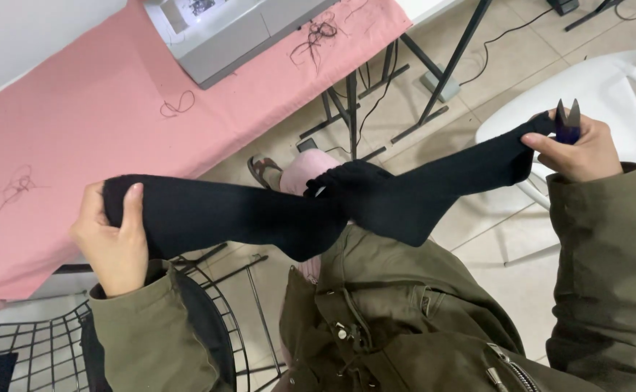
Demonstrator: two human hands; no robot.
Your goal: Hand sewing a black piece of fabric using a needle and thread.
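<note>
long black ribbed sock (274, 210) stretched between both hands, sagging mid. left hand (115, 236) at 9 o'clock clamps the cuff; right hand (575, 149) at 2 o'clock pinches the toe plus small snips (567, 120).

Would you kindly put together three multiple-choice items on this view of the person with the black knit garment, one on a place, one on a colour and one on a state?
1. Where does the grey sewing machine stand?
A. On the pink cloth
B. On the white plastic chair
C. On the floor tiles

2. What colour is the cloth that covers the table?
A. Green
B. Pink
C. Yellow

3. How is the black knit garment held?
A. Folded into a neat square
B. Stretched between both hands
C. Hanging from one hand only

Answers:
1 A, the machine rests on the covered table at the top.
2 B, the covering is plainly pink.
3 B, the left hand grips one end, and the right hand, which also holds small thread snips, grips the other.
</note>
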